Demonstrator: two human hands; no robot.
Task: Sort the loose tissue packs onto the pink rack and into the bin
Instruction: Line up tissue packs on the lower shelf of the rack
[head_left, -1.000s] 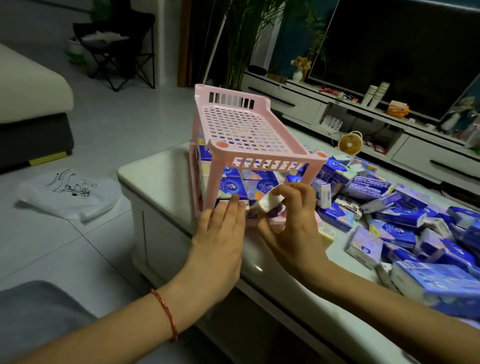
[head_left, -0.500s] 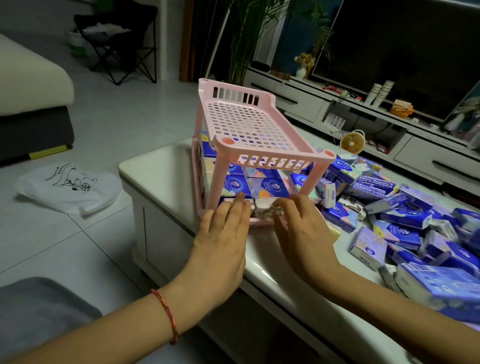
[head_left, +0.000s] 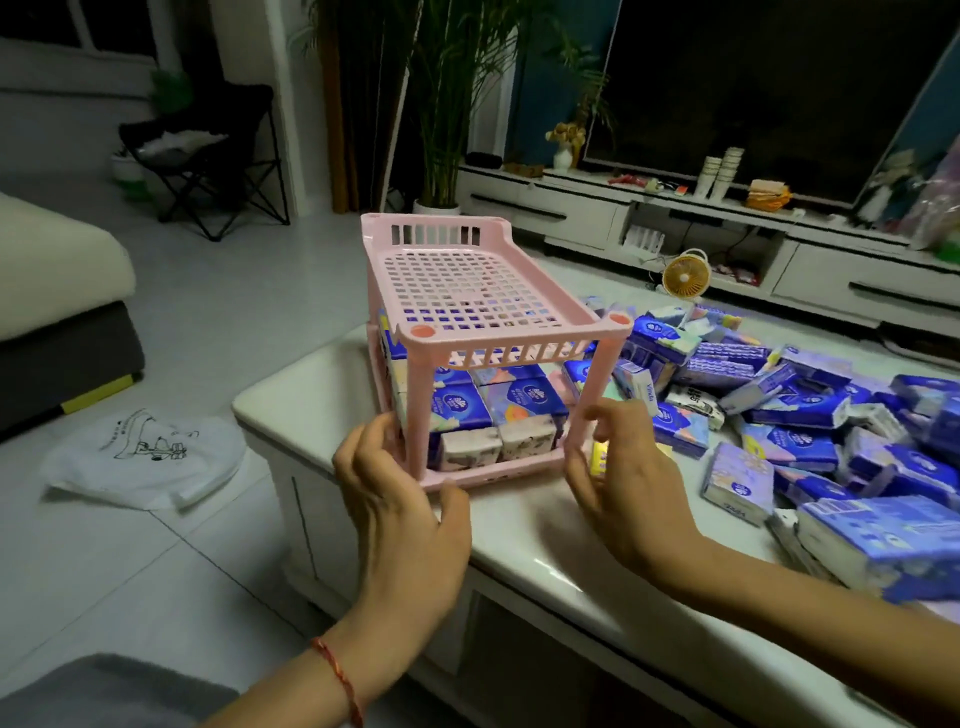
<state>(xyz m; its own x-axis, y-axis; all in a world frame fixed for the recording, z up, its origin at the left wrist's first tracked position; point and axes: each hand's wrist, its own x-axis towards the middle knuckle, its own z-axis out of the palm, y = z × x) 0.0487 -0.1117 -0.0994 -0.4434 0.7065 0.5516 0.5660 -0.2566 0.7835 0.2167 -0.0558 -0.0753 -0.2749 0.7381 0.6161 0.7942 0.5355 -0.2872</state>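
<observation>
Head view. The rack (head_left: 498, 340) stands on the table (head_left: 540, 535) between the two hands, at the table's near left corner.

The left hand (head_left: 400, 499) curls round the rack's near left foot. Its fingers lie on the outer side and its thumb sits at the front rim, so it appears to grip there. The right hand (head_left: 623, 483) is blurred, with its fingers loosely curled just beside the near right post. Whether it touches or grips the post cannot be told.

The lower shelf (head_left: 483, 475) is packed with packs (head_left: 467, 410). Two pale ones stand at the open front, directly between the hands. The top shelf (head_left: 467, 291) is not yet loaded. The loose pile (head_left: 779, 415) lies on the table to the right of the right hand. No bin is in view.

Assessment: the step in hand looks like steadying or squaring the rack now that the lower shelf is full.

Recommendations:
- Take both near posts low, with matched pressure from each hand.
- Slide the rack rather than lift it, keeping the base flat on the table.
- Avoid tipping it toward the hands. The front is open, and the pale packs would probably slip out.
- Keep the rack clear of the table edge nearest the left hand.
- Keep the left hand on the post while the right hand reaches into the pile for the top shelf.
</observation>
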